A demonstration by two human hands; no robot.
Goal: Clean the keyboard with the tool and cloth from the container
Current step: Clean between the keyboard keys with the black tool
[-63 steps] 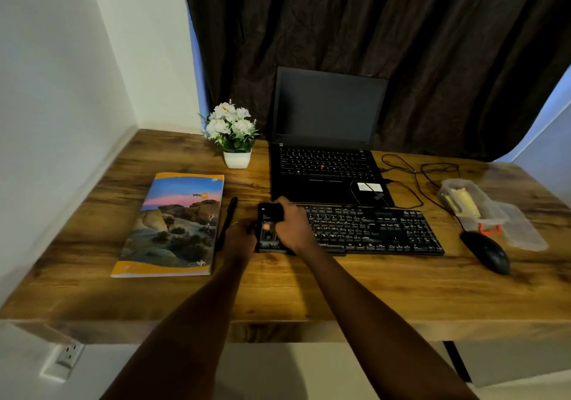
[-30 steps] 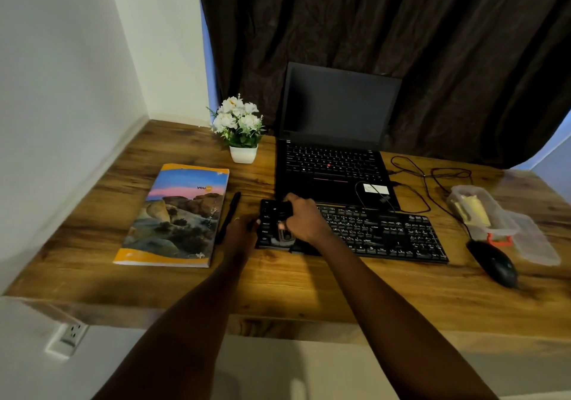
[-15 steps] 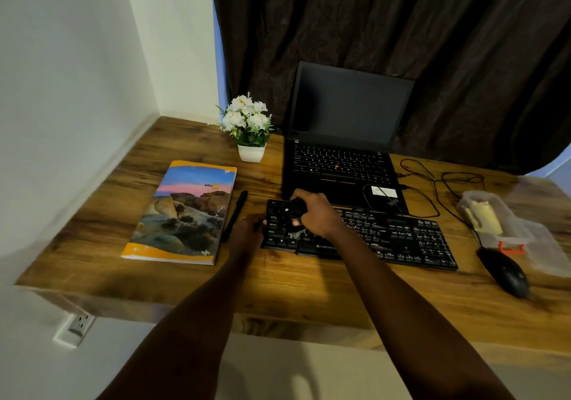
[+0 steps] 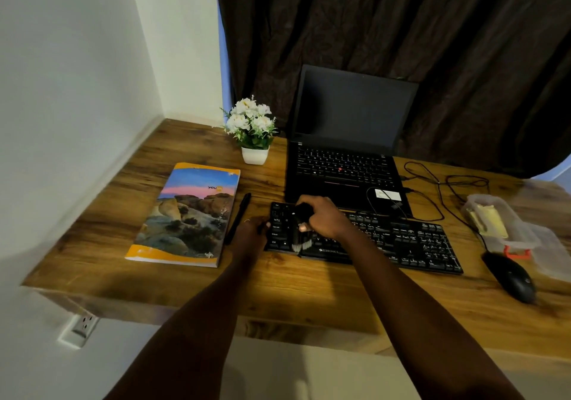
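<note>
A black keyboard (image 4: 401, 242) lies on the wooden desk (image 4: 309, 291) in front of the laptop. My right hand (image 4: 324, 217) grips a black cleaning brush (image 4: 300, 232) over the keyboard's left end, its pale bristle tips touching the front-left keys. My left hand (image 4: 251, 229) holds the keyboard's left edge. At the far right stands the clear plastic container (image 4: 491, 219) with a yellow cloth (image 4: 489, 220) inside.
An open black laptop (image 4: 346, 152) sits behind the keyboard, cables (image 4: 445, 183) trailing right. A black mouse (image 4: 511, 276) and the container's lid (image 4: 553, 254) lie at the right. A book (image 4: 188, 214), a black pen (image 4: 238, 217) and a potted flower (image 4: 253, 134) are on the left.
The brush has swept from the back of the keyboard's left end toward its front edge. My left hand stays on the keyboard's left edge. The camera has shifted left.
</note>
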